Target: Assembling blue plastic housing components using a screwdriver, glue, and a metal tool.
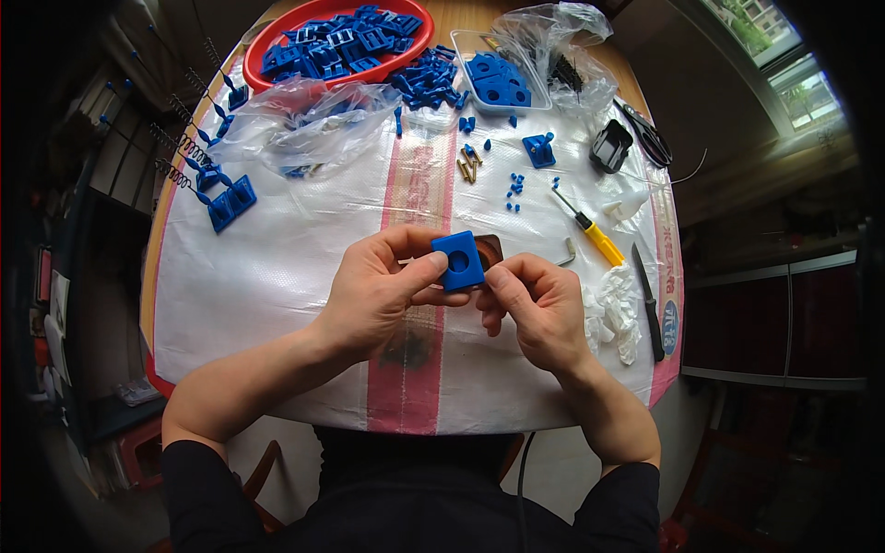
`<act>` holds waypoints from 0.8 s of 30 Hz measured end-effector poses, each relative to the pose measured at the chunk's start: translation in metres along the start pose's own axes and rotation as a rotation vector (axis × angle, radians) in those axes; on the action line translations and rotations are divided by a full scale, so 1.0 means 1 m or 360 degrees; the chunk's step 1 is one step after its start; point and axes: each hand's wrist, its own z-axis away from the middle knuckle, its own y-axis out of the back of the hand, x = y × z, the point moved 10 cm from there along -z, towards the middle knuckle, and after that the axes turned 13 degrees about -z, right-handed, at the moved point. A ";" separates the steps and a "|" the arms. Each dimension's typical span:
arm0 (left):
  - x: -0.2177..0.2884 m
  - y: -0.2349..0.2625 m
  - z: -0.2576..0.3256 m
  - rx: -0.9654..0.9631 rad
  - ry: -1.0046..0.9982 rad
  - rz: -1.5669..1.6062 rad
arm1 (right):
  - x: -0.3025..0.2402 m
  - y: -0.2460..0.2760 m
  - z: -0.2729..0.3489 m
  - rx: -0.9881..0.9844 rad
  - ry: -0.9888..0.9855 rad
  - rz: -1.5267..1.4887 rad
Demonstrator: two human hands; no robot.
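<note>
Between the thumb and fingers of my left hand [369, 290] is a blue square plastic plate [469, 262] with a round recess in its face. Right behind it sits a dark brown piece [489, 246] with a rounded hollow, partly covered by the plate. My right hand [544, 309] pinches at the edge of that brown piece, its fingertips close to the plate's right side. Whether the two parts are joined or merely held together, I cannot tell. Both hands are over the middle of the table, above the red stripe of the white woven sheet [267, 304].
At the back are a red basin [426, 41] of blue parts, a clear tub [544, 101] and plastic bags [304, 124]. Brass pins [468, 166] and small blue bits lie mid-table. A yellow screwdriver [601, 241], knife [648, 304], scissors [648, 138] and crumpled tissue [618, 313] lie right; spring-tailed blue parts [230, 205] left.
</note>
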 end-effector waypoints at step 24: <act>-0.006 -0.013 0.005 -0.0185 0.0118 -0.0098 | 0.011 -0.002 0.002 -0.0036 -0.0197 0.0060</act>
